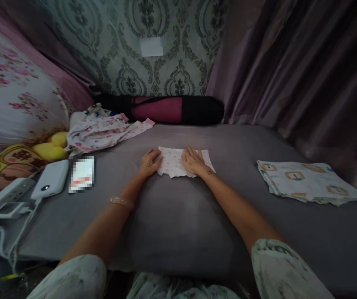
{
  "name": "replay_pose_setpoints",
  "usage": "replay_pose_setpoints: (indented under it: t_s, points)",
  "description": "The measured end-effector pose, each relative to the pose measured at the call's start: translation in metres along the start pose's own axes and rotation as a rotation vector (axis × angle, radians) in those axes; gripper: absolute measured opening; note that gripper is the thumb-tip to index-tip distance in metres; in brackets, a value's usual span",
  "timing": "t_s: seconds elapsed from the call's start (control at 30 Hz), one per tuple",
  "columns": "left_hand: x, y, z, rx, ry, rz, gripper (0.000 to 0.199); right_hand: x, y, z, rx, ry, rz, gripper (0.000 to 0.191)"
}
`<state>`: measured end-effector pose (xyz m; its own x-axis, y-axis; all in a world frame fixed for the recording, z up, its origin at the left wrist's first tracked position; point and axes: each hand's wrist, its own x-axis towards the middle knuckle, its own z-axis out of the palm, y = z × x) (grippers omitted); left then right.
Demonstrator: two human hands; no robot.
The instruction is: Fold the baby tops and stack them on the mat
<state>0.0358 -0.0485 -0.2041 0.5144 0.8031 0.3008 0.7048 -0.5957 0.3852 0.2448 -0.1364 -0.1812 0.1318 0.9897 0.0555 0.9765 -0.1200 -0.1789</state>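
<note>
While cloth [171, 161] is pressed under flat, open right hand [193, 161], slip is best checked by half-curled left hand [150, 162], grip unclear

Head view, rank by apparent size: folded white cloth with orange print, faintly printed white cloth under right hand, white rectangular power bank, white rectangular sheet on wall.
Largest to smallest:
Folded orange-print cloth
Faintly printed cloth, partly covered by the right hand
Power bank
Wall sheet; farther back, real size unsure
</note>
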Motion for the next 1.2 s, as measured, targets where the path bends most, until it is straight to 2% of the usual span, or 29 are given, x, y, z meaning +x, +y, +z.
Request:
replay_pose_setpoints:
  t_s: [0.13, 0.3, 0.5, 0.6, 0.87, 1.0, 1.2]
  points:
    - [0.001, -0.003, 0.001, -0.022, -0.007, 0.005, 0.043, 0.003, -0.011, 0.009, 0.027, -0.013, 0.011, 0.06]
    - [0.003, -0.012, 0.008, -0.077, 0.04, 0.037, 0.04, 0.004, -0.008, 0.017, 0.026, -0.019, 0.015, 0.06]
    - [0.006, -0.017, 0.014, -0.184, 0.092, 0.025, 0.037, 0.006, -0.01, 0.013, 0.03, -0.054, 0.029, 0.059]
    - [0.006, -0.016, 0.014, -0.206, 0.105, 0.019, 0.035, 0.008, -0.021, 0.01, 0.025, -0.02, 0.01, 0.058]
    - [0.006, -0.015, 0.009, -0.3, 0.13, -0.061, 0.034, 0.013, -0.053, 0.018, 0.05, 0.022, -0.027, 0.058]
    - [0.007, -0.016, 0.01, -0.36, 0.164, -0.127, 0.035, 0.013, -0.054, 0.024, 0.043, 0.029, -0.021, 0.058]
    - [0.008, -0.015, 0.01, -0.412, 0.176, -0.17, 0.036, 0.016, -0.053, 0.022, 0.047, -0.028, -0.009, 0.059]
